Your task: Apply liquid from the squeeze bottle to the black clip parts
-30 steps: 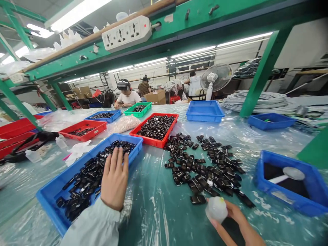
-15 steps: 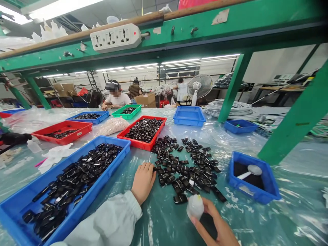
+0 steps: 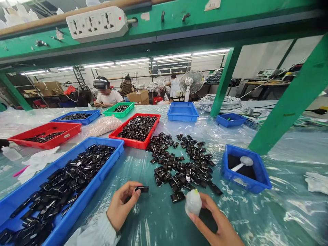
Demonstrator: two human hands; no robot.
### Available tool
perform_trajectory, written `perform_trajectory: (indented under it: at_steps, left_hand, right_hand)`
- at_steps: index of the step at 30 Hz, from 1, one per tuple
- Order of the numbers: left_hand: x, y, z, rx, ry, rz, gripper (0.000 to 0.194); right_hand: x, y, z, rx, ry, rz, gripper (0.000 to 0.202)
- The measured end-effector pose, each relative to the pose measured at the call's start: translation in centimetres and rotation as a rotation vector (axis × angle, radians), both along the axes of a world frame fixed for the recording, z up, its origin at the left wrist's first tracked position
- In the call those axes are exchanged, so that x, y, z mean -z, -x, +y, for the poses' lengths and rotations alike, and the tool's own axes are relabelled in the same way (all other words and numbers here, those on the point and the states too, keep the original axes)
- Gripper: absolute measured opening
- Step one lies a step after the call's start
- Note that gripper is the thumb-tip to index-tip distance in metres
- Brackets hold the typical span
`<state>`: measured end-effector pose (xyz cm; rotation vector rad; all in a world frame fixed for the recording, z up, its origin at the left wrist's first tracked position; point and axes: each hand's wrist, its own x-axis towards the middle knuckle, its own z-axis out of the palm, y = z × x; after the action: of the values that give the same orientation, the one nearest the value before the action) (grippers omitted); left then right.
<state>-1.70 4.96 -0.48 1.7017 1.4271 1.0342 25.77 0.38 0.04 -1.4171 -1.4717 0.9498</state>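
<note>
Head view is showing us at a long table covered in shiny plastic sheet (image 3: 164, 222). Half a second ago our left hand (image 3: 121, 205) was lying flat at the edge of the loose pile of little black parts (image 3: 180, 162); a second ago it was resting in the big blue tray (image 3: 77, 205). Now it is lifting up off the table, and its thumb and fingers are pinching one small black part (image 3: 141, 189), holding it in the air just left of the pile. Our right hand (image 3: 216, 222) is curling around a small white squeeze bottle (image 3: 193, 202), just as it was doing before, and the bottle's little tip is pointing up, close to the part but not touching it. So we think we are picking one piece out of the pile and bringing it near the bottle. Near the pile a red tray (image 3: 135, 143) and a small blue bin (image 3: 246, 182) are sitting. Another person (image 3: 105, 95) is working far across the table.
</note>
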Motion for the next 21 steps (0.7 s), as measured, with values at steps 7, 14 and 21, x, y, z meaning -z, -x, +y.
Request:
perform_trajectory:
  at_steps: [7, 14, 21]
  left_hand:
    - [-0.4, 0.6, -0.8, -0.038, 0.145, -0.352, 0.044]
    - [-1.7, -0.2, -2.6, -0.05, 0.105, -0.398, 0.037]
    - [-1.9, -1.0, -3.4, -0.014, 0.182, -0.323, 0.041]
  right_hand:
    - [-0.4, 0.0, -0.1, 0.018, 0.008, -0.032, 0.03]
    - [-0.3, -0.6, -0.1, -0.023, 0.037, -0.135, 0.031]
    - [-0.6, -0.6, -0.2, -0.013, 0.057, -0.175, 0.034]
